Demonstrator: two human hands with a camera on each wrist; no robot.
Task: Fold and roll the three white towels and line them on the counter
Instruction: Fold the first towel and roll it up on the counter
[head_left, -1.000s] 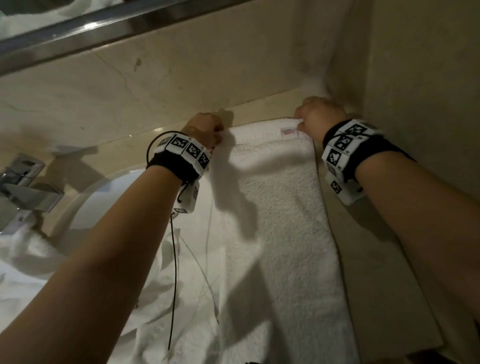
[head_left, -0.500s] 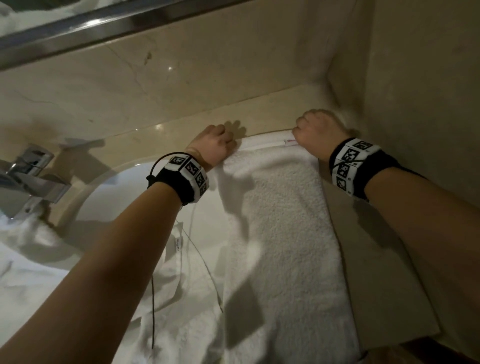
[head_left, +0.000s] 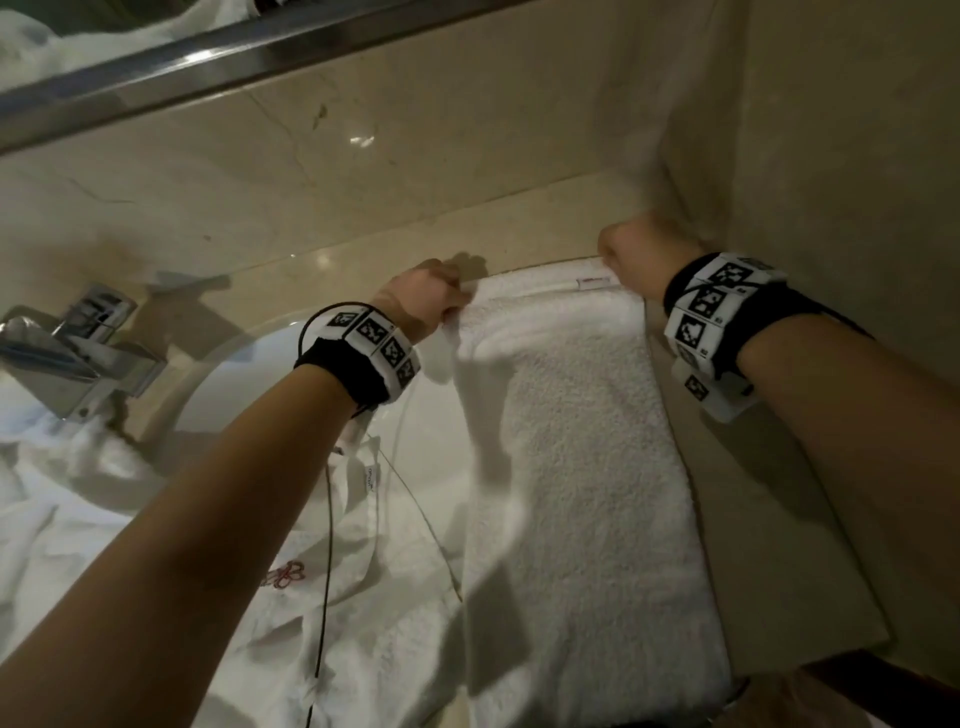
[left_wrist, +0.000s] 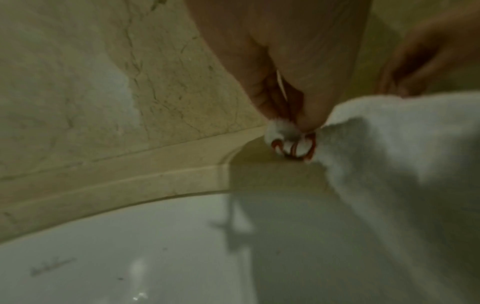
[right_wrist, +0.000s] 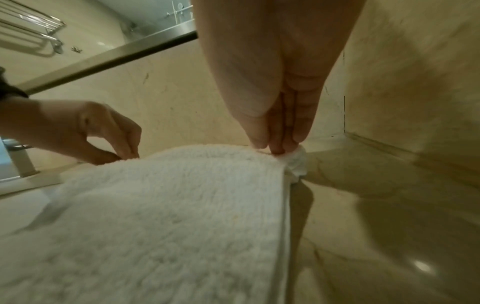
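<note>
Pinched at its two far corners, left hand (head_left: 426, 296) at the left corner and right hand (head_left: 636, 254) at the right (thumb and fingertips (right_wrist: 279, 142) closed on bunched cloth in both wrist views): a folded white towel (head_left: 576, 467), laid as a long strip on the beige counter (head_left: 769, 530), far edge near the back wall. To the left, a white basin (head_left: 270, 384) with more crumpled white towels (head_left: 363, 613) heaped in and over it, and a chrome tap (head_left: 83, 353) at far left.
</note>
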